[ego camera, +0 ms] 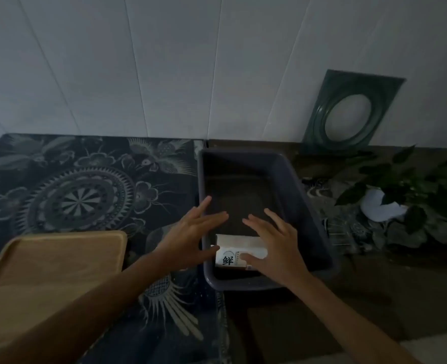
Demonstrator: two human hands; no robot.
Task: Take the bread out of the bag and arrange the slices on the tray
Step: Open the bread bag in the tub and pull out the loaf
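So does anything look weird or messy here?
Nothing is spilled or broken. The bread bag lies in the near end of a dark plastic bin, not on the counter. The wooden tray is bare, and both open hands, left hand and right hand, reach for the bag.

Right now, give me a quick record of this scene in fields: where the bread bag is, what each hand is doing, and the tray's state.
bread bag: white packet with a printed character, lying in the near end of the bin
bin: dark plastic, otherwise bare inside
left hand: fingers spread, at the bag's left edge
right hand: fingers spread, thumb on the bag
grip: bag not lifted yet
tray: wooden, left of the bin, no slices on it
lighting: dim
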